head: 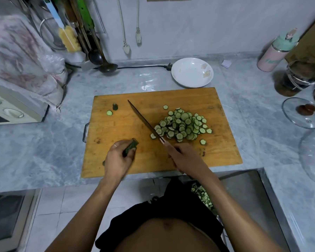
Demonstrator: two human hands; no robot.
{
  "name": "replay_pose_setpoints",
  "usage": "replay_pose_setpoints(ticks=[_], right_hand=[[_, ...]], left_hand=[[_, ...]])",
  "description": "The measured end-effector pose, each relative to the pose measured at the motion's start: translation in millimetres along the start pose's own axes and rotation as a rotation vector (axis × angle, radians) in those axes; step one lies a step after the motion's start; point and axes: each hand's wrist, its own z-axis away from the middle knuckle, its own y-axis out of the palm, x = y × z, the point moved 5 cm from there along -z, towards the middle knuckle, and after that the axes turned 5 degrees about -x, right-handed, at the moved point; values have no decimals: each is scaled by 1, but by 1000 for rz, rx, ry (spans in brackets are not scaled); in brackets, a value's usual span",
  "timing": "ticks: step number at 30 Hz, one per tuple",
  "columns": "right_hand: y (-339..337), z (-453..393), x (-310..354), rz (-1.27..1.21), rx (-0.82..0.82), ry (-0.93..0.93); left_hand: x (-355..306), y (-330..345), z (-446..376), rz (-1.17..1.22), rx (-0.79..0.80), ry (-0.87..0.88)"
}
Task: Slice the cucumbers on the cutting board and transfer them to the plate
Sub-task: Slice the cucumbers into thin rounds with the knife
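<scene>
A wooden cutting board (120, 128) lies on the marble counter. A heap of thin cucumber slices (184, 125) covers its right half. My left hand (117, 159) grips a short dark green cucumber piece (132, 146) over the board's near left part. My right hand (185, 158) holds the handle of a long knife (144, 120), whose blade slants up-left across the board beside the heap. A cucumber end (115, 106) and one slice (109, 112) sit at the board's far left. The white plate (180, 77) stands empty behind the board.
A microwave under a floral cloth (16, 88) stands at the left. Ladles and utensils (91, 42) hang at the back. A pink bottle (275, 53), a jar (295, 79) and a glass lid (302, 113) sit at the right. A metal sink (247, 197) lies near right, with cucumber slices (203, 196) in it.
</scene>
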Motion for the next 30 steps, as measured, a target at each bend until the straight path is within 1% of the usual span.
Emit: replay_pose_setpoints(ticks=[4,7,12,15,21,30], right_hand=[[19,10,3,-15,68,-31],[30,18,7,43,111,-47],[39,25,17,202,107,-108],[43,27,19,251,107,-94],[45,29,24,227,130,-33],[38,27,34,212,198,1]], left_hand=[[4,3,3,4,-81,14],[5,3,7,-78,-109,26],[0,4,7,-234,-142,98],[-3,9,9,-279,-132,113],[0,12,11,-265,-142,98],[5,16,10,-196,-129,144]])
